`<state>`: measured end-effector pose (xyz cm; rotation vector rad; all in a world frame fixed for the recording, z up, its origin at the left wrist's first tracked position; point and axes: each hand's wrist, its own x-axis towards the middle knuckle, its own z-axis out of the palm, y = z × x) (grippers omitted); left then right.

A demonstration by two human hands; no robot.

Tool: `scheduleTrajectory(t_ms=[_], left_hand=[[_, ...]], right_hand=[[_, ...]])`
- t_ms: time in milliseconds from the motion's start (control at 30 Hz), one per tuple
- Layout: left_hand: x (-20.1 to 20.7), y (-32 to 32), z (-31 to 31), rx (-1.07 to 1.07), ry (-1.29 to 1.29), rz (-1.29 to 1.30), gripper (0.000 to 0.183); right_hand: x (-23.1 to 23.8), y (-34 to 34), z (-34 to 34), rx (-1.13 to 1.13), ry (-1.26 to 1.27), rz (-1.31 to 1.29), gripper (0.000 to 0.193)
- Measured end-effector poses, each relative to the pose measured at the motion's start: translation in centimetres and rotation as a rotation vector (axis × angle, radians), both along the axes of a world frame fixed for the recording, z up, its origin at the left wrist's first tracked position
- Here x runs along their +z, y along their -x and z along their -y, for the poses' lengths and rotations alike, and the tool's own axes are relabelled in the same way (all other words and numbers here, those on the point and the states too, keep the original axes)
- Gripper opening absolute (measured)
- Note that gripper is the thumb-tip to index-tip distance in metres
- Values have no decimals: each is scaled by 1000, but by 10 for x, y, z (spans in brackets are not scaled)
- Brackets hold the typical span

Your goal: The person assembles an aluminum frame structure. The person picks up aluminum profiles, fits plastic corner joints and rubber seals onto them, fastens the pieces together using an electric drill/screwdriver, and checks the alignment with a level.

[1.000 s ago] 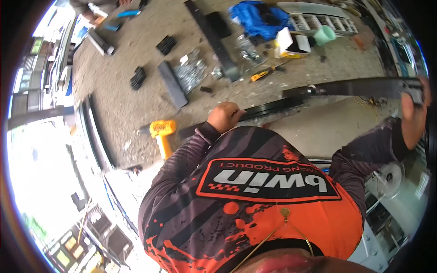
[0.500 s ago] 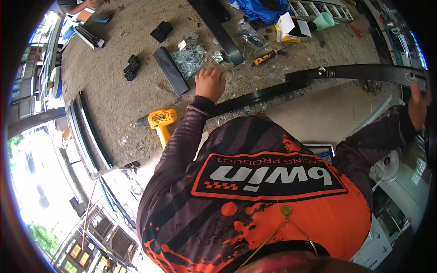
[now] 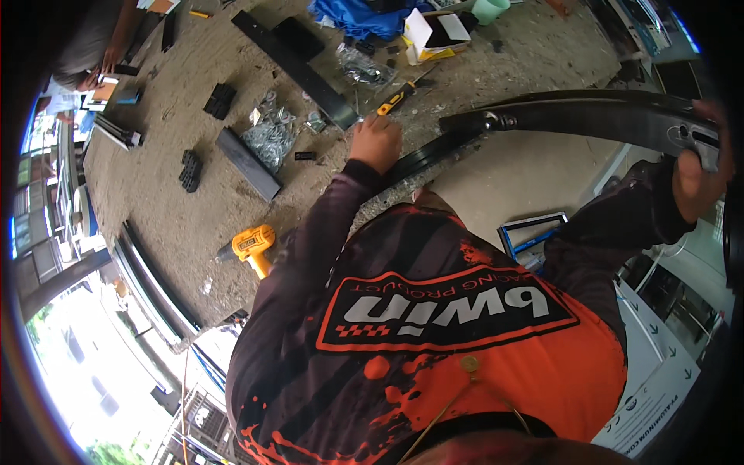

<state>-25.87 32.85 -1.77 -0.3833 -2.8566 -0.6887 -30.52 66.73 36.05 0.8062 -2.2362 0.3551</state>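
My left hand (image 3: 377,145) is on the workbench with its fingers curled. It lies by the near end of a black metal profile (image 3: 434,157) along the bench edge; anything under the fingers is hidden. My right hand (image 3: 697,182), far right, grips the end of a long dark metal bar (image 3: 573,116) around a silver latch-like fitting (image 3: 704,146). The bar's other end overlaps the profile and carries a small round metal part (image 3: 490,121). Beyond my left hand are a yellow-and-black utility knife (image 3: 397,98) and a flat black bar (image 3: 298,74). A small black block (image 3: 305,156) sits to its left.
A yellow drill (image 3: 253,246) lies near the bench's front edge. Left of my hand are a bag of metal hardware (image 3: 269,139), a dark rectangular bar (image 3: 248,164) and black blocks (image 3: 219,101). An open carton (image 3: 434,35) stands farther back. Another person (image 3: 97,43) is at far left.
The view has turned, so the bench things sit farther left. My left hand has shifted right along the bench, uncovering the small black block. My right hand still grips the bar.
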Motion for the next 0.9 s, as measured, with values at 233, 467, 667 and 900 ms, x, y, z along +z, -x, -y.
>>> scheduleTrajectory(t_ms=[233,467,667,900], left_hand=[[-94,151,-84,441,73,520,46],[-7,132,-94,179,-229,244,22],[215,78,-96,39,-1258,-142,7],[304,39,-132,-220,-1277,-677,12]], right_hand=[[5,3,9,137,38,63,90],[30,18,37,222,-72,-42,61],[32,38,49,249,-26,-208,77],[28,48,45,257,-4,-252,78]])
